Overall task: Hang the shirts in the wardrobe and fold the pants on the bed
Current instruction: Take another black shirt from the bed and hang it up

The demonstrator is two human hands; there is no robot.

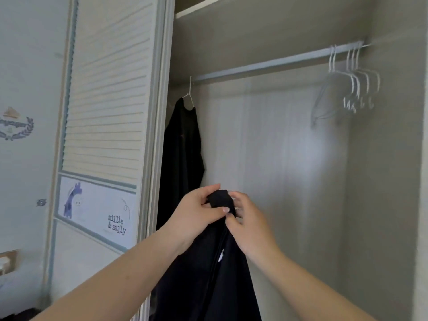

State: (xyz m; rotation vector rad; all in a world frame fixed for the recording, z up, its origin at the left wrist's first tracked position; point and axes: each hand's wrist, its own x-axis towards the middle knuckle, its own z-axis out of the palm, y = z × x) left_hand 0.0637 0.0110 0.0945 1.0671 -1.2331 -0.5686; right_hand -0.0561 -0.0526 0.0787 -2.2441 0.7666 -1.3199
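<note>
Both the left hand (199, 210) and right hand (249, 224) pinch a dark shirt (208, 274) at its top; next it needs an empty hanger (347, 89) from the rail (266, 63) above them.

Soft, even daylight. A bright glare patch sits on the pale wardrobe back panel (301, 154). Overall focus is soft; wide-angle distortion bends the edges.
</note>
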